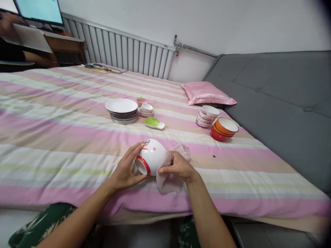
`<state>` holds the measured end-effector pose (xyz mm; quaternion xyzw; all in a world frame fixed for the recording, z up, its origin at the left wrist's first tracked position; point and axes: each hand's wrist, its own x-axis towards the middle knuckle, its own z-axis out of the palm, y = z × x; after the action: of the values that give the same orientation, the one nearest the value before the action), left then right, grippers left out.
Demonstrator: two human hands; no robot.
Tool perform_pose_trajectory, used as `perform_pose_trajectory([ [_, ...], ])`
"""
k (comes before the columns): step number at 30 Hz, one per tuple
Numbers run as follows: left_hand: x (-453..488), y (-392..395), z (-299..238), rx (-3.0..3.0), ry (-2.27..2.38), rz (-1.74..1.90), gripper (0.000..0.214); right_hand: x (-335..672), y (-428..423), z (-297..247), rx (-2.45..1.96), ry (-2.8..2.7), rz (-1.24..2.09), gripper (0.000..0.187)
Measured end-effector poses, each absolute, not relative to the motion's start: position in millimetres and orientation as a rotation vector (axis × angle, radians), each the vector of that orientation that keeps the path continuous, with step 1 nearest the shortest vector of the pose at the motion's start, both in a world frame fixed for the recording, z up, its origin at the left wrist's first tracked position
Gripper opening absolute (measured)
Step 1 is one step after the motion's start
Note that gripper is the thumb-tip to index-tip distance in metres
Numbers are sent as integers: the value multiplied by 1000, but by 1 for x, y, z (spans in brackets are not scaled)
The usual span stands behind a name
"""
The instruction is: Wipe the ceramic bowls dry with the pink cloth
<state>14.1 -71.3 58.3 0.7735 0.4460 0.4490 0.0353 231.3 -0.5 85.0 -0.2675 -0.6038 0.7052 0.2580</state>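
A white bowl [154,155] with a red foot ring and red markings is tipped on its side above the striped bedspread. My left hand [126,168] grips it at the foot end, fingers over the top and thumb below. A pale pink cloth [169,182] is bunched in my right hand [179,167], which presses it against the bowl's rim side. The bowl's opening faces right and is hidden by the cloth. Beyond the bowl lies a green and white leaf-shaped dish [154,123].
A plate stack [121,105] and small dishes [146,109] stand ahead; white bowls [207,116] and orange-red bowls [224,129] stand right. A pink pillow [208,93] lies by the grey headboard [274,89]. Cables [103,68] lie far left. A person's arm [9,26] shows near a monitor [40,12].
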Motion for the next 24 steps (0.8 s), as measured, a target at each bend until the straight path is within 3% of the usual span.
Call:
perform_pose_trajectory([
  [5, 7, -74, 59, 2619, 1366, 1156, 83, 226, -1, 83, -721, -1697, 1868, 29],
  [19, 4, -70, 51, 2872, 1394, 1004, 68, 223, 0, 80, -740, -1687, 1889, 28],
  [24, 7, -70, 46, 2464, 1598, 1068, 88, 219, -3, 82, -800, -1558, 1910, 34],
])
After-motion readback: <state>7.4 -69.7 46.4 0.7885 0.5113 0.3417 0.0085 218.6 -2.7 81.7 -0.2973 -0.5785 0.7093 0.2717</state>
